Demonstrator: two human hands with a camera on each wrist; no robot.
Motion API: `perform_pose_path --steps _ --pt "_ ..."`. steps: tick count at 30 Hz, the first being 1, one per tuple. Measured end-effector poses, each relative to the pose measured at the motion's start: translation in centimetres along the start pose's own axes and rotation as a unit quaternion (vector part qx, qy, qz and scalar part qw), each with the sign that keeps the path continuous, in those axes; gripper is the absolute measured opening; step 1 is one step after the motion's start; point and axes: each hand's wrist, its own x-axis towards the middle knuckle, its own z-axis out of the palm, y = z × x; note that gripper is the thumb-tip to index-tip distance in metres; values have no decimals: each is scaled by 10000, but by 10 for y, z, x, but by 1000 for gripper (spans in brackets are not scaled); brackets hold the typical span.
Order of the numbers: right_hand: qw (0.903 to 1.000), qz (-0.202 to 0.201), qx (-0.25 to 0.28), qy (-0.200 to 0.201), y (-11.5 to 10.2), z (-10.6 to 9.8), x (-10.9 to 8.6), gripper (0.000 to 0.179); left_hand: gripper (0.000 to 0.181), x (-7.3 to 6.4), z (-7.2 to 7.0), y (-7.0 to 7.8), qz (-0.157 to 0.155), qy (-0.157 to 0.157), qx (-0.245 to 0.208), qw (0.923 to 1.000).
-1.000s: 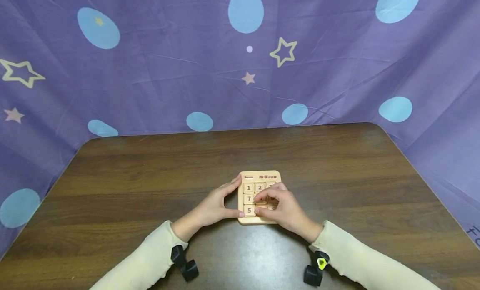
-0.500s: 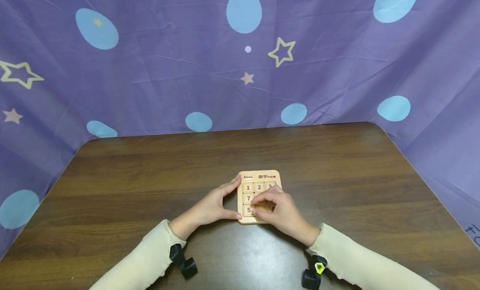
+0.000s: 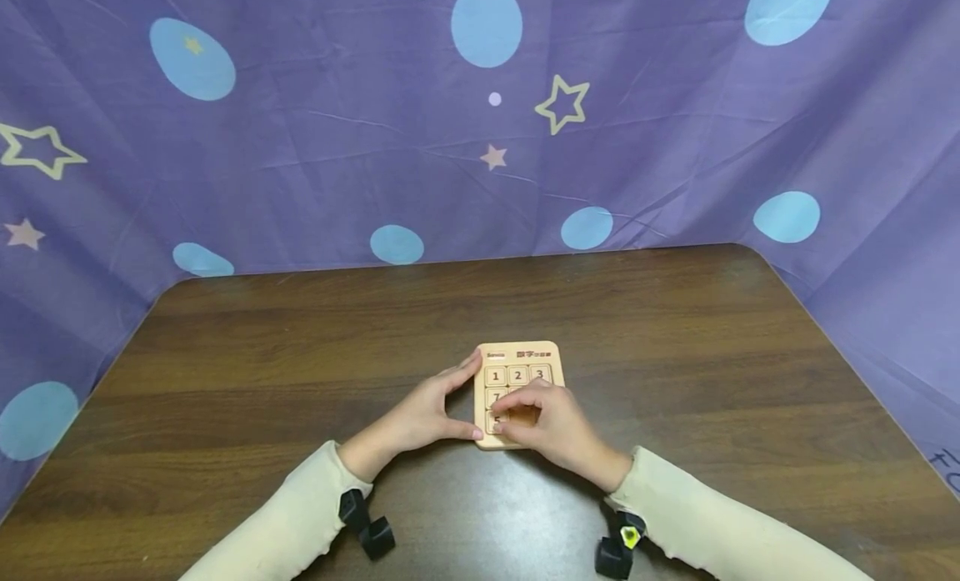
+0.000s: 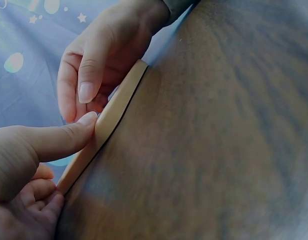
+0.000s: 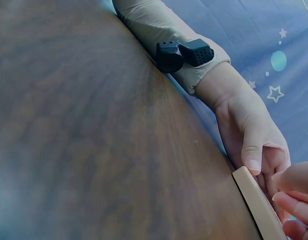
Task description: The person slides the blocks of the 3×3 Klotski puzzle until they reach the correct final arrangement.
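Note:
A pale wooden sliding number puzzle (image 3: 534, 348) lies flat on the table, its top row reading 1 (image 3: 495, 376), 2 (image 3: 517, 375) and 3 (image 3: 539, 373). My left hand (image 3: 427, 412) holds its left side, thumb near the lower corner and fingers along the upper edge. The left wrist view shows that thumb (image 4: 69, 140) against the board's rim (image 4: 106, 122). Over the lower rows, my right hand (image 3: 558, 431) has bent fingers, with thumb and forefinger apart at the 5 tile (image 3: 496, 422). It hides most of the lower tiles.
The brown wooden table (image 3: 300, 339) spreads around the board. Behind it hangs a purple curtain (image 3: 322, 147) with stars and blue spots. A black wrist camera (image 3: 367, 527) is strapped to the left sleeve, another (image 3: 618, 548) to the right.
My right hand has shifted left across the board, from the middle column to the 5 tile. The 3 tile has come into full sight. My left hand keeps its hold.

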Motion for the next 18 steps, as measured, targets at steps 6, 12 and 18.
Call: perform_pose_path --steps 6,12,18 --pt "9995 284 -37 -115 -2 2 3 18 96 1 0 0 42 29 17 10000" --pt "9993 362 -110 -66 -3 3 4 18 97 0 -1 0 2 5 83 10000" --pt "9991 355 -208 -33 -3 4 4 18 97 0 -1 0 -23 -2 101 9999"
